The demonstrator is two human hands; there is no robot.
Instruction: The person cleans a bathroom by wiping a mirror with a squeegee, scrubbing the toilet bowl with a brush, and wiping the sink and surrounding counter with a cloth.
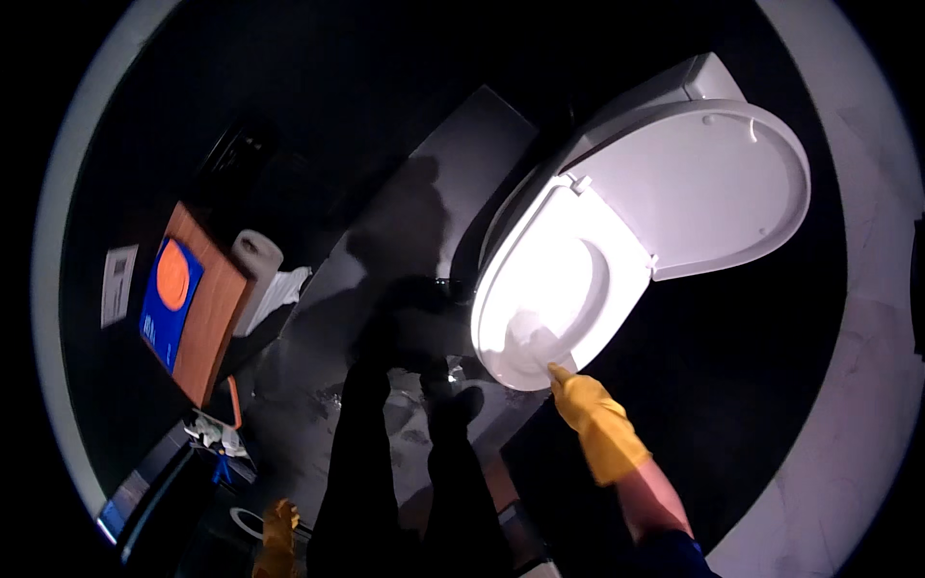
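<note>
A white toilet [629, 289] stands at the centre right with its seat down and its lid [701, 188] raised; bright light washes out the bowl. My right hand [585, 397], in a yellow rubber glove, is at the front rim of the seat, fingers pointing to the bowl. A pale patch by the fingertips is too washed out to tell whether the hand holds something. My left hand [278, 531], in a matching glove, hangs low at the bottom left, beside a pale ring-shaped edge [247, 522]. Its fingers look curled, but whether they hold anything is unclear.
Left, a wooden shelf [224, 289] bears a blue sheet with an orange disc [173, 274]. Beside it is a toilet paper roll [258, 253] with paper hanging. Below stands an open container [220, 441] with crumpled items. Wet-looking grey floor tiles [311, 404] lie around my legs.
</note>
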